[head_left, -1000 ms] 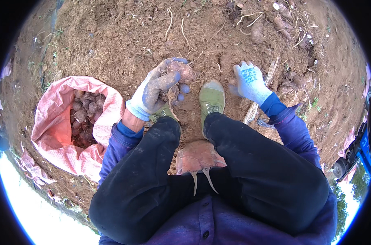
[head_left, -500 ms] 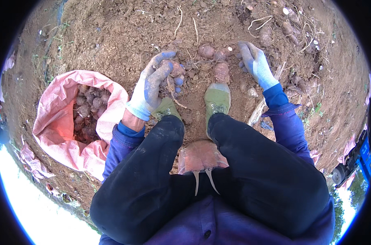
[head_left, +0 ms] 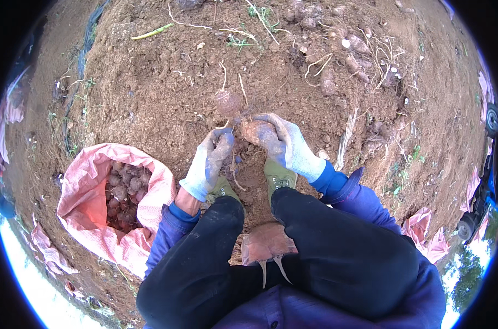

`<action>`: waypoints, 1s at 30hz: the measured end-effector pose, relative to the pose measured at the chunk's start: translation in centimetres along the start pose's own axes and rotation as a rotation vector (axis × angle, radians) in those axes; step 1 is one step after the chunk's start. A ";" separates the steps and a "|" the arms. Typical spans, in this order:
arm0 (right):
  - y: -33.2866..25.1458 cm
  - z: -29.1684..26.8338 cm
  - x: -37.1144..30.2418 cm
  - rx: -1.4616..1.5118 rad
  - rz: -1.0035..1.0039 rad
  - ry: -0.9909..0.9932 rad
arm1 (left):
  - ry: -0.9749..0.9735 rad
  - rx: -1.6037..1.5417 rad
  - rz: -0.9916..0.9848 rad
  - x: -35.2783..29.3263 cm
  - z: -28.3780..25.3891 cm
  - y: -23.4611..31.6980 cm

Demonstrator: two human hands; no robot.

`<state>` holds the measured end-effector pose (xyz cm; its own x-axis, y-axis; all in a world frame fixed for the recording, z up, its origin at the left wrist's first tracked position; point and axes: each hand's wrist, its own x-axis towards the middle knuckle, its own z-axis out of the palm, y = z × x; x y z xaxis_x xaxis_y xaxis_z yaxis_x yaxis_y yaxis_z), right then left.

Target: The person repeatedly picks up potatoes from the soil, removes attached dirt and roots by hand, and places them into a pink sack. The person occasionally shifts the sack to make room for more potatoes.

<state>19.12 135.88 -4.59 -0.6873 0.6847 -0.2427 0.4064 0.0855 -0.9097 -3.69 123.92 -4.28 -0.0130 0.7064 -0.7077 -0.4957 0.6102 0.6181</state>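
Observation:
My left hand (head_left: 211,159), in a soiled white-and-blue glove, is closed on a soil-covered taro corm (head_left: 228,143) mostly hidden by the fingers. A thin root dangles below it. Just beyond the fingertips is a round brown taro corm (head_left: 228,102) with a pale root pointing away; whether the hand touches it I cannot tell. Close by on the right, my right hand (head_left: 284,141), gloved alike, grips an elongated brown taro corm (head_left: 252,131) with its end toward the left hand. To the left stands a pink woven sack (head_left: 81,181), mouth rolled open, holding several round corms (head_left: 127,183).
More rooted corms (head_left: 356,63) lie on the brown soil at the far right, with another cluster (head_left: 306,13) behind. A pale dry stalk (head_left: 346,140) lies right of my right hand. My green shoes (head_left: 279,174) are just below the hands. A blue wheeled vehicle (head_left: 479,203) is at the right edge.
My right hand has moved left, from beside the corms on the soil to beside my left hand, and now grips a corm. The head view has shifted, showing more ground ahead.

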 end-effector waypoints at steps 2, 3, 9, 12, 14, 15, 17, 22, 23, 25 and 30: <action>-3.6 1.9 1.2 -0.048 -0.101 -0.127 | -0.039 -0.141 0.149 -0.4 0.0 -0.3; -5.0 2.6 1.5 -0.074 -0.137 -0.154 | 0.048 -0.170 0.088 -0.6 0.0 -0.2; -4.9 1.8 1.2 0.067 -0.073 -0.373 | 0.034 -0.306 0.001 -2.0 0.8 2.7; -2.8 0.1 0.4 0.178 0.283 -0.355 | 0.241 0.276 0.516 -4.2 -0.4 6.3; -1.7 -1.8 0.6 -0.179 0.248 -0.326 | 0.308 0.467 0.551 -7.1 -4.3 9.3; -1.3 -3.1 0.9 -0.406 0.125 -0.324 | 0.381 0.572 0.509 -8.6 -6.6 10.7; -0.9 -6.0 1.0 -0.798 -0.100 -0.164 | 0.393 0.833 0.560 -11.5 -11.6 14.0; 2.0 -15.6 5.1 -1.053 -0.200 0.617 | 0.602 1.623 0.210 -17.8 -18.6 15.6; 3.0 -17.5 6.4 -1.161 -0.121 0.598 | 0.544 1.683 -0.035 -18.5 -19.0 15.3; 5.1 -19.9 9.2 -1.010 0.243 0.420 | 0.504 1.973 -0.220 -19.8 -18.6 13.7; 5.2 -22.2 11.2 -0.058 0.288 0.350 | 0.459 1.615 0.236 -17.6 -14.9 11.8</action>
<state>26.94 160.04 -4.58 -0.3010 0.8889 -0.3452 0.5906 -0.1105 -0.7994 -22.30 113.36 10.38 -0.3272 0.8512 -0.4103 0.8766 0.4356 0.2046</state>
